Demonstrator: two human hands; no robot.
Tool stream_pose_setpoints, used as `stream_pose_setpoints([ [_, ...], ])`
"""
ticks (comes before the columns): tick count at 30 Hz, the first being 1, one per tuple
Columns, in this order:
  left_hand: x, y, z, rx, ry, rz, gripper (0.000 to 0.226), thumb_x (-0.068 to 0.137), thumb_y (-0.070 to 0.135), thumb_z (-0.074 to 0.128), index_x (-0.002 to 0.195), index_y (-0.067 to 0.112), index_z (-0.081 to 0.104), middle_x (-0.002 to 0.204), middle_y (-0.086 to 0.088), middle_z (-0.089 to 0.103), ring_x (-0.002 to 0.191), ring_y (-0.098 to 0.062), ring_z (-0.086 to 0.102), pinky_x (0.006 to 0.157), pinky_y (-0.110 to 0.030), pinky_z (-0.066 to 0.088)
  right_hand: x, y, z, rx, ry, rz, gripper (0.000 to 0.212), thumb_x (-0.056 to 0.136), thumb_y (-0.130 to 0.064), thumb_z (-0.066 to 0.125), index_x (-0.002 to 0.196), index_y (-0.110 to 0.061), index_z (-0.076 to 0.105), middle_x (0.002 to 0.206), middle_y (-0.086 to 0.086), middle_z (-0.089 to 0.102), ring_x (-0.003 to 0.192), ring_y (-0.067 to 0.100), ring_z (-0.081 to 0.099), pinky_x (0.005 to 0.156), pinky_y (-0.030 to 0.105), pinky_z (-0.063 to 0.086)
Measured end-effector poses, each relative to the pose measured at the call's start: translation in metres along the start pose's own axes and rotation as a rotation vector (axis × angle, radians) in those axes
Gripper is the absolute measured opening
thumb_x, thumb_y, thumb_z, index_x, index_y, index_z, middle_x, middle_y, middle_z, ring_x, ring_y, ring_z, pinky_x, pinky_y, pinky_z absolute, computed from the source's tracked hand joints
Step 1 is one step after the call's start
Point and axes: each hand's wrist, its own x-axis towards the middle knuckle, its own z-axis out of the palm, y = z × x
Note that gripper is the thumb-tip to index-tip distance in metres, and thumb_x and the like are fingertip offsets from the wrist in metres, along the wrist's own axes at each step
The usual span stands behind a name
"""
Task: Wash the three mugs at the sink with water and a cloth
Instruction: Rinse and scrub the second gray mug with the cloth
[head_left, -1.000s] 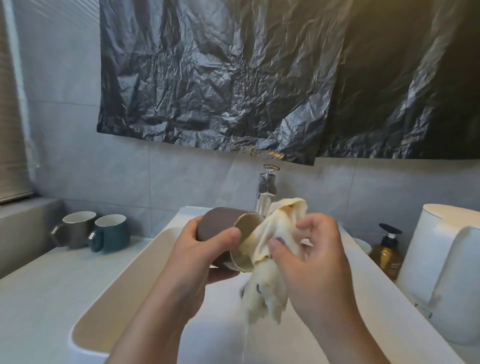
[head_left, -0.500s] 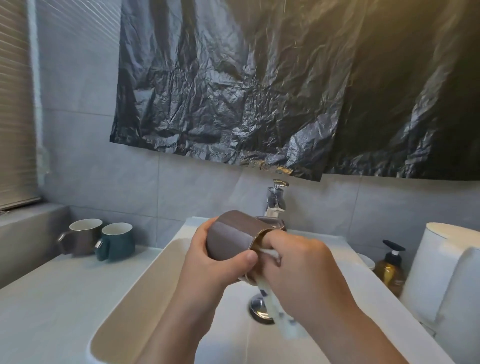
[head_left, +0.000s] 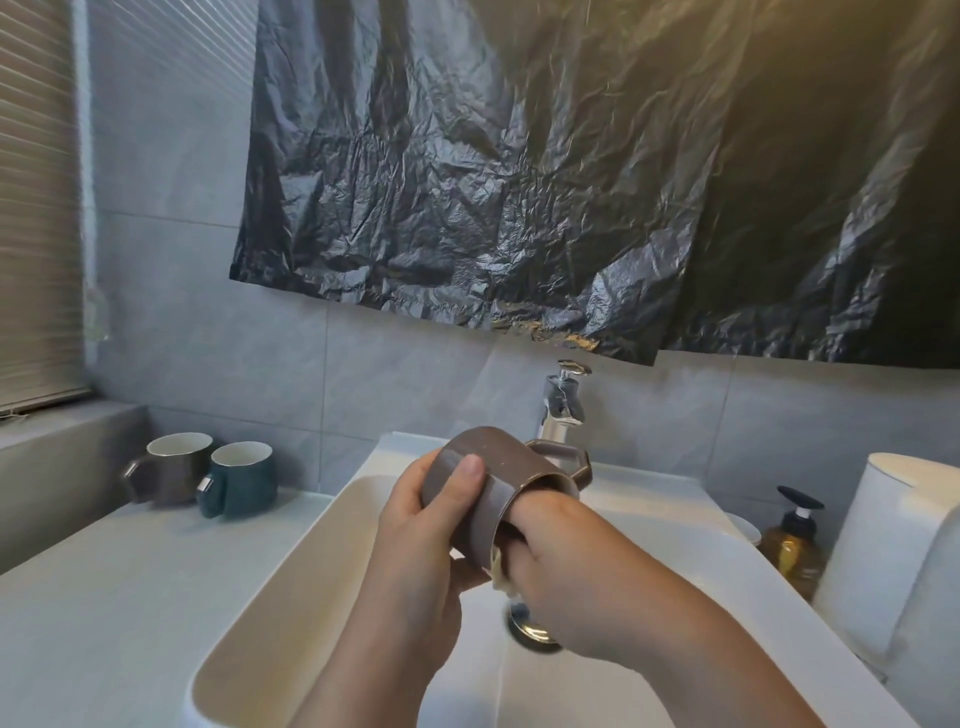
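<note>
Overhead, a crinkled, glossy black plastic sheet (head_left: 571, 182) is hanging across the grey tiled wall (head_left: 171, 291). Below it, a smooth white rectangular sink (head_left: 291, 587) is sitting in a pale countertop (head_left: 104, 597). Slatted blinds (head_left: 31, 208) are at the far left and a rounded white container (head_left: 883, 545) is at the right.

One chrome tap (head_left: 563, 405) is standing behind the basin, and one amber pump bottle (head_left: 792, 545) is waiting near the container.

There are three mugs. Two are standing upright and touching on the counter at the left, a brown mug (head_left: 171, 467) and a teal mug (head_left: 244, 480), both white inside.

The third, a matte brown mug with an angular handle (head_left: 493, 488), is lying on its side above the basin. The left hand (head_left: 421, 540) is gripping its body, thumb on top. The right hand (head_left: 566, 566) is holding a cream cloth (head_left: 500, 569) in the mug's mouth. Its fingers are hidden inside, and only a scrap of cloth is showing.

A round metal drain (head_left: 530, 631) is glinting beneath.
</note>
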Motion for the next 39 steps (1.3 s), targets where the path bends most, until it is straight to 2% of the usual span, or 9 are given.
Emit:
stream_pose_setpoints([
  [3, 0.000, -0.001, -0.002, -0.007, 0.029, 0.020, 0.046, 0.071, 0.028, 0.078, 0.112, 0.010, 0.066, 0.092, -0.012, 0.073, 0.071, -0.022, 0.068, 0.046, -0.029, 0.050, 0.004, 0.003, 0.000, 0.126, -0.018, 0.012, 0.024, 0.093, -0.018, 0.040, 0.105, -0.022, 0.060, 0.097, 0.005, 0.072, 0.088, 0.022, 0.068, 0.083, 0.042, 0.057],
  [8, 0.000, -0.004, 0.002, -0.003, 0.050, 0.034, 0.052, 0.071, 0.033, 0.074, 0.118, 0.010, 0.067, 0.107, -0.021, 0.074, 0.084, -0.030, 0.070, 0.055, -0.035, 0.054, -0.009, 0.012, -0.007, 0.336, -0.024, 0.003, 0.028, 0.081, -0.016, 0.048, 0.104, -0.008, 0.061, 0.101, 0.027, 0.065, 0.090, 0.042, 0.062, 0.088, 0.063, 0.049],
  [11, 0.004, -0.003, 0.000, -0.016, 0.065, 0.025, 0.052, 0.073, 0.032, 0.072, 0.119, 0.007, 0.067, 0.112, -0.026, 0.072, 0.090, -0.036, 0.069, 0.059, -0.036, 0.056, -0.018, 0.017, -0.008, 0.508, -0.007, 0.008, 0.022, 0.083, -0.017, 0.054, 0.099, -0.007, 0.065, 0.093, 0.015, 0.069, 0.082, 0.023, 0.059, 0.083, 0.048, 0.052],
  [15, 0.001, -0.006, 0.006, 0.017, 0.038, 0.025, 0.049, 0.068, 0.029, 0.079, 0.112, 0.009, 0.071, 0.107, -0.021, 0.075, 0.089, -0.032, 0.072, 0.064, -0.037, 0.057, -0.016, 0.016, 0.002, 0.274, 0.123, -0.016, 0.017, 0.093, -0.010, 0.047, 0.091, -0.018, 0.061, 0.079, -0.006, 0.064, 0.072, 0.016, 0.056, 0.072, 0.034, 0.051],
  [20, 0.000, -0.007, 0.009, 0.033, 0.046, 0.029, 0.047, 0.064, 0.021, 0.083, 0.109, 0.012, 0.072, 0.097, -0.013, 0.077, 0.076, -0.021, 0.073, 0.053, -0.032, 0.055, -0.006, 0.015, 0.009, 0.304, 0.111, 0.025, 0.039, 0.092, -0.012, 0.043, 0.120, -0.036, 0.058, 0.103, 0.003, 0.070, 0.095, 0.028, 0.066, 0.084, 0.050, 0.058],
  [25, 0.002, -0.009, 0.006, 0.013, 0.069, 0.039, 0.046, 0.071, 0.029, 0.073, 0.113, 0.010, 0.070, 0.107, -0.021, 0.075, 0.086, -0.029, 0.071, 0.061, -0.037, 0.056, -0.015, 0.019, -0.005, 0.462, 0.005, 0.002, 0.029, 0.086, -0.002, 0.046, 0.100, -0.019, 0.065, 0.084, 0.016, 0.063, 0.072, 0.023, 0.053, 0.066, 0.044, 0.046],
  [29, 0.005, -0.009, 0.005, -0.015, 0.100, 0.055, 0.050, 0.073, 0.028, 0.073, 0.118, 0.007, 0.067, 0.112, -0.023, 0.073, 0.088, -0.030, 0.070, 0.064, -0.036, 0.056, -0.018, 0.028, -0.001, 0.481, 0.087, 0.008, 0.019, 0.093, -0.005, 0.051, 0.096, -0.012, 0.068, 0.092, 0.012, 0.072, 0.081, 0.019, 0.070, 0.084, 0.049, 0.056],
  [33, 0.005, -0.010, 0.006, -0.028, 0.095, 0.050, 0.049, 0.071, 0.025, 0.073, 0.117, 0.008, 0.068, 0.106, -0.018, 0.075, 0.087, -0.026, 0.071, 0.064, -0.035, 0.057, -0.009, 0.020, 0.005, 0.456, 0.105, 0.019, 0.033, 0.090, -0.006, 0.047, 0.110, -0.023, 0.068, 0.099, 0.008, 0.073, 0.086, 0.016, 0.066, 0.084, 0.041, 0.056],
  [39, 0.004, -0.009, 0.004, -0.019, 0.134, 0.039, 0.038, 0.080, 0.017, 0.075, 0.116, 0.010, 0.069, 0.101, -0.012, 0.076, 0.082, -0.021, 0.072, 0.065, -0.035, 0.057, 0.005, 0.016, 0.015, 0.577, 0.116, 0.033, 0.045, 0.082, -0.004, 0.046, 0.117, -0.025, 0.065, 0.109, 0.022, 0.068, 0.102, 0.039, 0.065, 0.095, 0.065, 0.049],
])
